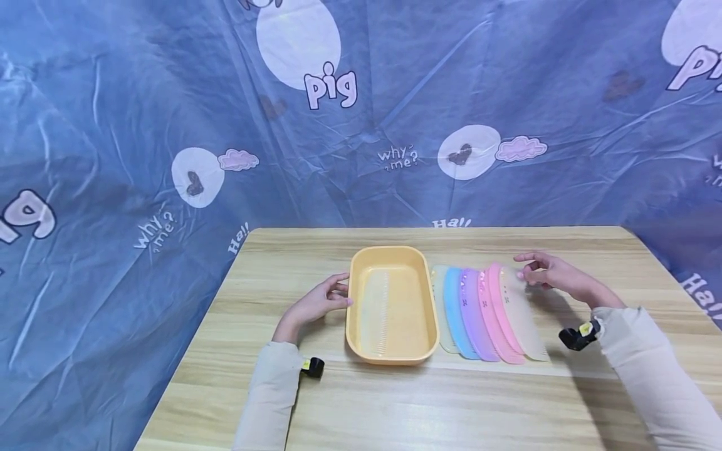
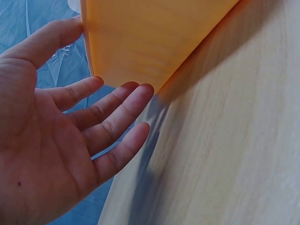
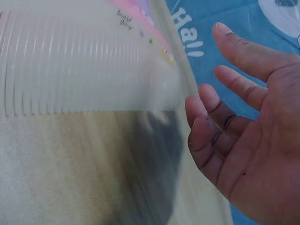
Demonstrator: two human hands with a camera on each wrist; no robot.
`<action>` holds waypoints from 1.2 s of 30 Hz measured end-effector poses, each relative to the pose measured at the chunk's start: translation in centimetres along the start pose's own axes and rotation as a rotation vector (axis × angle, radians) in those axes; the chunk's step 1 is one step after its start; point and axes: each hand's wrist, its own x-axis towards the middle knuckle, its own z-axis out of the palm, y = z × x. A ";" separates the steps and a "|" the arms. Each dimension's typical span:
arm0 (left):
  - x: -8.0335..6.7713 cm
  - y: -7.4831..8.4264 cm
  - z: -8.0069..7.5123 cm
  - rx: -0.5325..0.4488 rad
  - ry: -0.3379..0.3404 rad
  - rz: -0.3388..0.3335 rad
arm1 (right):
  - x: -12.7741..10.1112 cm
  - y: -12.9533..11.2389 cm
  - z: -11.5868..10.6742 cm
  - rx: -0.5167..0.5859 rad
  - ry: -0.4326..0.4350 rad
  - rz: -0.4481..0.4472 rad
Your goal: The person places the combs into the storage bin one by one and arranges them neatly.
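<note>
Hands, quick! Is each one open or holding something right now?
Left hand: open, touching the side of the yellow tray.
Right hand: open, holding nothing, near the rightmost comb.

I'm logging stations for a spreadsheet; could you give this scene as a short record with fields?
Surface: wooden table
Backdrop: blue cloth with printed words
Container: tray, upright
In tray: one pale comb, teeth to the right in the head view
Right of tray, left to right: yellowish comb, blue comb, purple comb, two pink combs, clear comb; overlapping
Left hand: fingers touch the tray's left side
Right hand: near the clear comb's far end, holding nothing
</note>
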 end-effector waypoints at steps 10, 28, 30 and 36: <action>0.0 0.0 0.1 -0.017 0.009 -0.011 | 0.3 1.4 1.0 0.013 0.020 0.008; 0.2 -0.3 0.1 -0.003 0.002 0.003 | 0.9 2.4 1.8 -0.066 0.076 -0.013; 0.2 -0.2 0.0 -0.002 0.005 0.004 | 0.9 2.3 1.9 -0.077 0.078 -0.012; 0.1 -0.1 -0.1 -0.008 -0.003 0.014 | 1.1 2.0 1.9 -0.118 0.072 -0.018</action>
